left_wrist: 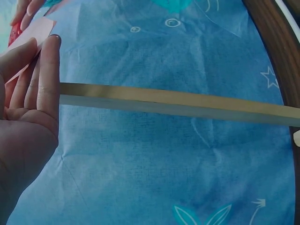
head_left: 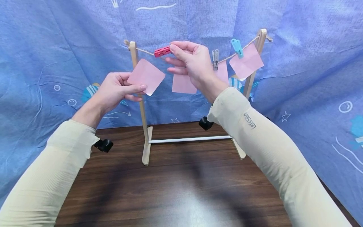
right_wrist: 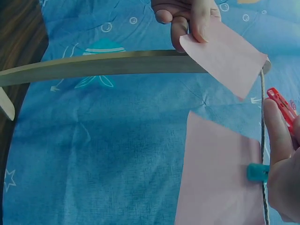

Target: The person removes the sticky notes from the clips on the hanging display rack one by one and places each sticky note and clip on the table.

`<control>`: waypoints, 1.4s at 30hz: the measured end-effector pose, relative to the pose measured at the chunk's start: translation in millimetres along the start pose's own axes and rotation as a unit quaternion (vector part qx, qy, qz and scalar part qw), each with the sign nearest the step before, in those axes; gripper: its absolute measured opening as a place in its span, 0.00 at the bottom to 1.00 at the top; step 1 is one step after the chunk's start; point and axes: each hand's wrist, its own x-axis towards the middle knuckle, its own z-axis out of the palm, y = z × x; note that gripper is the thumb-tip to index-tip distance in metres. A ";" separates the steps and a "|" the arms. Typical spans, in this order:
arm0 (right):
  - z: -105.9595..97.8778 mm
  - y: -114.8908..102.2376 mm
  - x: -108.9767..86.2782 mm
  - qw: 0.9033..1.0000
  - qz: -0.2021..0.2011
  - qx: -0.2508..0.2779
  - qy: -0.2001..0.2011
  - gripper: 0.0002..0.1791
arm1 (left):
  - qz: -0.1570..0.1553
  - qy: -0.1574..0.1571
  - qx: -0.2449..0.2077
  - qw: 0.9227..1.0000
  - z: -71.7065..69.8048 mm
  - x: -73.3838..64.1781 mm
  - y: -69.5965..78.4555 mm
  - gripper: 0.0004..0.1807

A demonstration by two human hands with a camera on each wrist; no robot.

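My left hand (head_left: 114, 88) pinches a square of pink paper (head_left: 147, 75) between thumb and fingers, in front of the stand's left post. My right hand (head_left: 197, 60) grips a red clothespin (head_left: 162, 51) by one end, its other end pointing left beside the rope (head_left: 144, 50). In the right wrist view, the held paper (right_wrist: 227, 54) has a corner near the rope, and the red clothespin (right_wrist: 281, 105) is close by. Another pink paper (right_wrist: 220, 173) hangs below a teal clothespin (right_wrist: 257, 172), which my right hand hides in the head view.
Farther right on the rope, a grey clothespin (head_left: 216, 60) and a light blue clothespin (head_left: 237, 48) hold pink papers. The wooden stand has a right post (head_left: 249, 83) and a white lower bar (head_left: 190, 139). It stands on a dark wood table (head_left: 170, 183) before a blue patterned cloth (head_left: 71, 47).
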 end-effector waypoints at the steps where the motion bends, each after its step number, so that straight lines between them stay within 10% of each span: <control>1: -1.0 -0.9 -0.3 1.000 -0.003 0.007 0.002 0.13 | 0.001 -0.002 0.001 1.000 0.1 0.0 0.2 0.18; 18: -37.6 -17.3 -26.3 0.993 0.029 -0.025 -0.112 0.20 | -0.020 -0.035 0.052 0.998 4.0 -5.6 -1.5 0.08; 26: -68.5 -16.5 -37.2 0.966 0.070 -0.173 -0.179 0.24 | -0.080 -0.058 0.157 0.983 5.1 -10.3 -5.7 0.13; 42: -156.0 12.2 -66.3 0.934 0.135 -0.257 -0.208 0.22 | -0.129 -0.150 0.168 0.966 4.1 -20.5 -50.2 0.19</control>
